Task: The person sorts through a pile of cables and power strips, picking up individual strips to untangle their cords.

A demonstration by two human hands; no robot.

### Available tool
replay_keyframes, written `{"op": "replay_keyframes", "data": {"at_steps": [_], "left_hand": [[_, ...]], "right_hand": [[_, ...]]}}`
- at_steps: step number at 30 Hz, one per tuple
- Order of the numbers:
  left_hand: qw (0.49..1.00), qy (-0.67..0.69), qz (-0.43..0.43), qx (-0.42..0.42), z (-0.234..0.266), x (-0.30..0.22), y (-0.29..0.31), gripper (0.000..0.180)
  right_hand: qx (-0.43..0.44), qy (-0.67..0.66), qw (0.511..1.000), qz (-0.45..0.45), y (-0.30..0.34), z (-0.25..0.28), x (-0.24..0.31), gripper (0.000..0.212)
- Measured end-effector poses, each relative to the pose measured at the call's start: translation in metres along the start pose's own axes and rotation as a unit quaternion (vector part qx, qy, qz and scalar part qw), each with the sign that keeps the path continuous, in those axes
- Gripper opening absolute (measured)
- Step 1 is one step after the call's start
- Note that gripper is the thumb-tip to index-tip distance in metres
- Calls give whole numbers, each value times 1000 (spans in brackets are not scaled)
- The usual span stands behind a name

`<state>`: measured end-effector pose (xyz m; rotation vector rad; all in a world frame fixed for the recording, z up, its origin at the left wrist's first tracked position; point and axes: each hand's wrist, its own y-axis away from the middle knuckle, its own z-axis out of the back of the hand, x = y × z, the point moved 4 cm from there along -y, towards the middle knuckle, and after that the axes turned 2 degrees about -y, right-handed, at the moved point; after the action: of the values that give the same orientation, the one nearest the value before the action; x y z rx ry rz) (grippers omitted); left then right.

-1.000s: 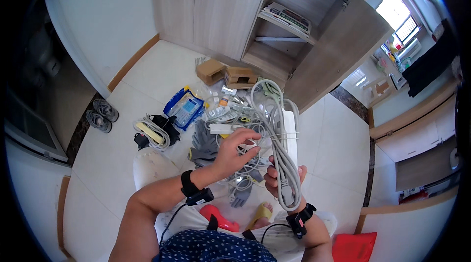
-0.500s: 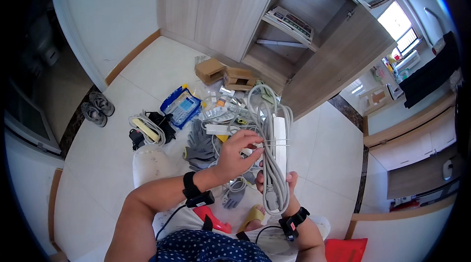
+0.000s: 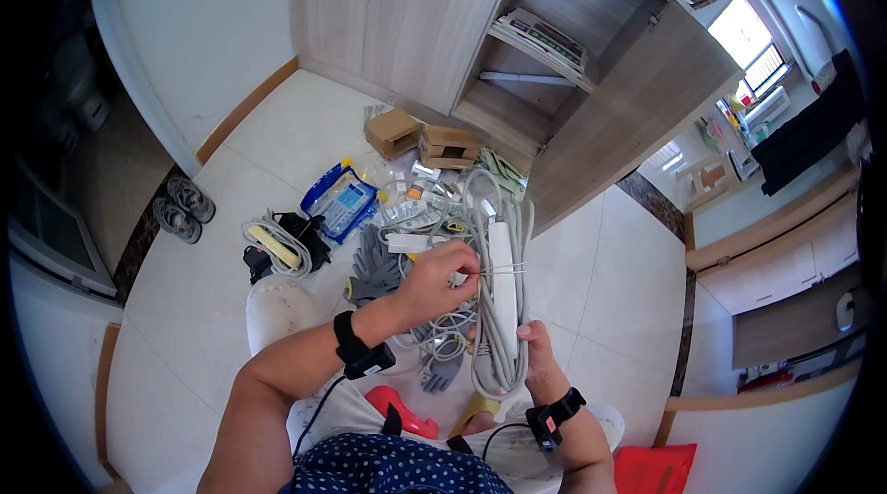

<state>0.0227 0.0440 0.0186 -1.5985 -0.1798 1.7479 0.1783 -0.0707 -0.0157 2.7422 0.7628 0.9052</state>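
A white power strip (image 3: 503,295) stands on end in front of me with its grey cable (image 3: 484,328) coiled lengthwise about it. My right hand (image 3: 539,346) grips this bundle near its lower end, thumb on the right side and the other fingers mostly hidden behind. Around the middle of the bundle runs a thin white tie (image 3: 511,268). My left hand (image 3: 440,280) is closed in a pinch at the left side of the bundle, where the tie reaches the fingertips. Just what lies between those fingertips is partly hidden.
Grey work gloves (image 3: 372,265), a blue-and-white package (image 3: 344,202), open cardboard boxes (image 3: 448,146) and another coiled cable (image 3: 279,243) lie on the floor. Beyond them a cabinet door (image 3: 637,110) stands open. A red bag (image 3: 654,469) is at lower right.
The power strip bundle has shifted a little left and turned slightly in my right hand. My left hand has stayed pinched at the tie and moved slightly left with it.
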Motion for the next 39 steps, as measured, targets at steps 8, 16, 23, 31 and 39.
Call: {"op": "replay_keyframes", "data": {"at_steps": [8,16,23,31,39], "left_hand": [[992,-52,-69,-97,9,-28,-2,17],[957,-246,-139,-63,2,-36,-2,29],[949,-300,-94,-27,-6,-24,1,22],[972,-217,-86,-25,-21,-23,9,17],[975,-180,-127,-4,-37,-26,17,19]], "right_hand": [[-177,389,898,110,-3,-7,16,49],[-265,610,722,192,-6,-15,17,59],[-293,712,591,243,-5,-14,16,72],[-252,710,596,278,-6,-22,22,70],[-272,620,690,256,-13,-6,27,77]]}}
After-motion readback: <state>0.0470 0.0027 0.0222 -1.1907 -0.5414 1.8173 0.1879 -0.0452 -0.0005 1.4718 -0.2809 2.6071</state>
